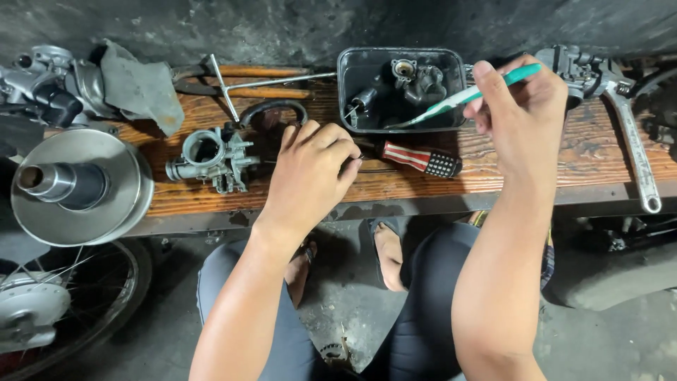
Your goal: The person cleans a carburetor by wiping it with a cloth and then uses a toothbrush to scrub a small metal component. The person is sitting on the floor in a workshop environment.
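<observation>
My right hand (525, 116) holds a green and white toothbrush (465, 95) by its handle, with the bristle end dipped into a black tray (350, 85) that contains dark metal carburetor parts (416, 79). My left hand (310, 173) is closed over something small and dark on the wooden bench (536, 166); what it grips is hidden by the fingers. A red-and-white striped screwdriver handle (422, 159) lies just right of that hand. A silver carburetor body (211, 159) rests on the bench to its left.
A large metal pulley (74, 185) sits at the left, with an engine part (42, 81) and a grey rag (141, 88) behind it. Wooden-handled pliers (247, 81), a T-wrench (224, 88), an adjustable wrench (635, 152) and a wheel (49, 310) are nearby.
</observation>
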